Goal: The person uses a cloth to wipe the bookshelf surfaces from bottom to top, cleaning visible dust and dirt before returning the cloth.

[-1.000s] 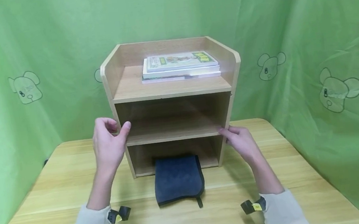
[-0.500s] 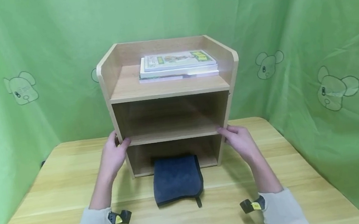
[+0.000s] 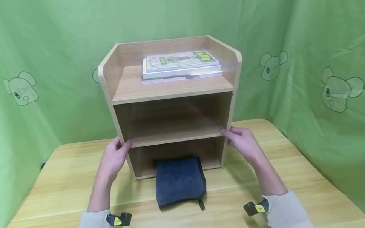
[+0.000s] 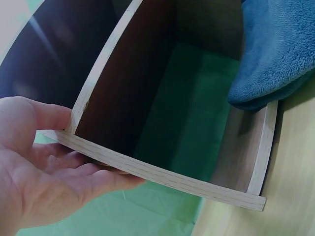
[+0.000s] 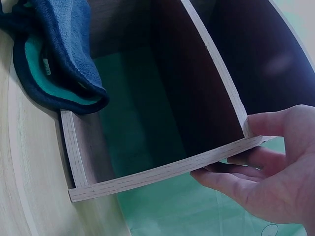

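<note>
On a table [image 3: 57, 205] stands a wooden shelf [image 3: 173, 93]. Books [image 3: 181, 67] lie stacked flat on the shelf's top; a forward tip could send them sliding off. A blue cloth [image 3: 180, 182] droops over the shelf's bottom front edge and might snag if dragged. A left hand [image 3: 114, 157] and a right hand [image 3: 243, 142] pinch the shelf's two sides; uneven pulling could twist it.

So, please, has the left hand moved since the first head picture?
Yes, downward: against the shelf unit, the left hand is now lower, gripping it at the left end of the middle board.
</note>
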A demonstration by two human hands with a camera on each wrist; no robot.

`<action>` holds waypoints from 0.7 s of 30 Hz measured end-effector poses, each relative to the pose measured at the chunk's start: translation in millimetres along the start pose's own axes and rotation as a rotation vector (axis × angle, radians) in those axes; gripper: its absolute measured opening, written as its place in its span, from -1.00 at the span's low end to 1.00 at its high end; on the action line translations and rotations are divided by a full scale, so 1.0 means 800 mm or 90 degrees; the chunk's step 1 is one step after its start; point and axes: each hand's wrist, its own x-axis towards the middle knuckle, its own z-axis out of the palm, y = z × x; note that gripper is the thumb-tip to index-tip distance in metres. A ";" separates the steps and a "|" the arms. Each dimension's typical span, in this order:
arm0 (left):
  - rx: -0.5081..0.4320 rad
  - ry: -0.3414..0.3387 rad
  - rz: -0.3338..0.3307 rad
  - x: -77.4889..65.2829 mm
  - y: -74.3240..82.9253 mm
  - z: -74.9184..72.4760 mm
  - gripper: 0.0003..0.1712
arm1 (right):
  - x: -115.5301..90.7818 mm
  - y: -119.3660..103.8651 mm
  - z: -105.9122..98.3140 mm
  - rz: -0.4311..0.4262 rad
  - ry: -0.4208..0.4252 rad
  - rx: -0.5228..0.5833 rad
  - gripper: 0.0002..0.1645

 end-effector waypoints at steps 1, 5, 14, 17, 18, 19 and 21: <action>0.001 0.001 -0.001 0.000 -0.001 0.000 -0.42 | 0.000 0.000 0.000 0.001 -0.001 0.000 -0.37; -0.008 -0.006 -0.005 0.000 -0.003 -0.001 -0.41 | -0.001 -0.001 -0.001 0.005 -0.003 0.015 -0.39; 0.010 -0.022 -0.001 -0.003 -0.002 -0.005 -0.36 | -0.001 0.000 0.000 0.010 -0.025 0.015 -0.33; 0.016 -0.025 0.007 -0.002 -0.002 -0.006 -0.37 | 0.001 0.001 -0.001 0.009 -0.030 0.016 -0.29; 0.020 -0.026 0.009 -0.001 -0.002 -0.007 -0.39 | 0.001 0.001 -0.001 0.010 -0.029 0.017 -0.29; 0.022 -0.026 0.013 0.000 -0.002 -0.007 -0.39 | 0.001 0.002 -0.001 0.009 -0.030 0.016 -0.29; 0.030 -0.026 0.016 0.001 -0.003 -0.008 -0.42 | 0.002 0.002 -0.002 0.010 -0.029 0.018 -0.30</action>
